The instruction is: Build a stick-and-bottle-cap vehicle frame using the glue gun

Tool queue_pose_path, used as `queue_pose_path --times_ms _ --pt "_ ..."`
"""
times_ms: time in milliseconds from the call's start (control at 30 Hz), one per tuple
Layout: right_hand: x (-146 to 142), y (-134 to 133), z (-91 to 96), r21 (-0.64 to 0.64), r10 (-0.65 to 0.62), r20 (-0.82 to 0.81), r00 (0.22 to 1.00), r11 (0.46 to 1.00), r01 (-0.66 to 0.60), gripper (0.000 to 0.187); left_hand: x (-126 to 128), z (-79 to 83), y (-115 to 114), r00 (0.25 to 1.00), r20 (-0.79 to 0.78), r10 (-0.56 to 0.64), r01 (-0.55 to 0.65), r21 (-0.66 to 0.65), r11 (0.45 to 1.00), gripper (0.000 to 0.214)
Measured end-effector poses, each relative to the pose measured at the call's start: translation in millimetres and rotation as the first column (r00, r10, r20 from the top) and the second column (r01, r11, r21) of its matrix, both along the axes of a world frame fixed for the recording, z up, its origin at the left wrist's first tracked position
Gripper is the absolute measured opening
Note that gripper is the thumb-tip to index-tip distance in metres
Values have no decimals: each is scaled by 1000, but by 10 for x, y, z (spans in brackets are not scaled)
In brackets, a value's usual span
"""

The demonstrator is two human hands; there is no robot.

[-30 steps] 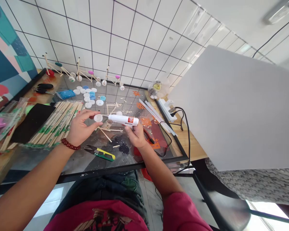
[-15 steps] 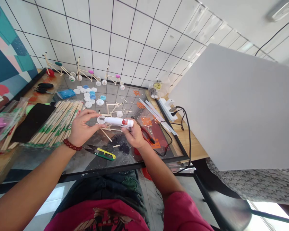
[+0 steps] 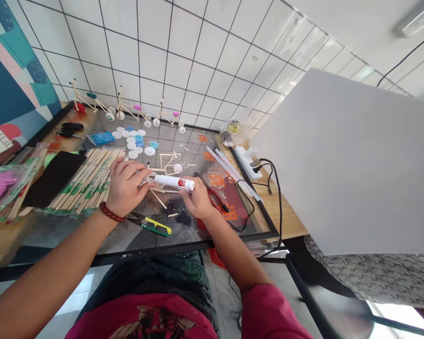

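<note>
In my left hand (image 3: pixel 127 186) a whitish round bottle cap (image 3: pixel 150 177) is pinched between thumb and fingers, partly covered by them. My right hand (image 3: pixel 198 198) is closed around a white pen-shaped tool (image 3: pixel 169 181) with a red part near its rear end. The tool's front tip points left at the cap; whether it touches cannot be made out. Below the hands lies a joined stick frame (image 3: pixel 167 167) with a white cap (image 3: pixel 177 168) beside it. Yellow-and-green snips (image 3: pixel 155 226) lie near my left wrist.
Bundled wooden chopsticks (image 3: pixel 81 186) and a black sheet (image 3: pixel 55 181) lie left. Loose bottle caps (image 3: pixel 149 151) and small stick-built tricycles (image 3: pixel 171 117) stand toward the wall. Right are red-handled pliers (image 3: pixel 217 200), glue sticks (image 3: pixel 233 172), a power strip (image 3: pixel 247 162) and cables.
My left hand has rolled over and its fingers have closed further around the cap. The tool in my right hand has shifted only slightly. The whole view has moved a little.
</note>
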State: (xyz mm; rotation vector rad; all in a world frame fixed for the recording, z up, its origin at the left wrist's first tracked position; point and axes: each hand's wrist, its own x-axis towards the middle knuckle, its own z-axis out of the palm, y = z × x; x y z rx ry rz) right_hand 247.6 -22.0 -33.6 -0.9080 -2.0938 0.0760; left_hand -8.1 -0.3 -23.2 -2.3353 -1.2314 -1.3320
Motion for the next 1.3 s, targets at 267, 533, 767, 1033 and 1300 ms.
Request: queue_pose_path --times_ms 267,533,767,1033,1300 --pt "-23 -5 -65 9 -32 20 999 999 32 30 -10 -23 4 999 -39 0 1 26 1000 19" --pt "-23 -21 -70 4 -51 36 998 999 51 33 -1 -14 -5 998 -66 12 -11 15 1000 18" --pt "-29 -31 -73 34 -66 47 997 997 65 33 0 -5 -10 999 -32 -21 22 32 999 17" --pt "-31 -24 -92 -21 -53 54 997 998 54 34 2 9 -13 998 -66 12 -11 8 1000 13" --pt "-38 -12 -76 35 -62 5 998 997 62 30 3 7 -16 999 -32 3 -3 -5 1000 14"
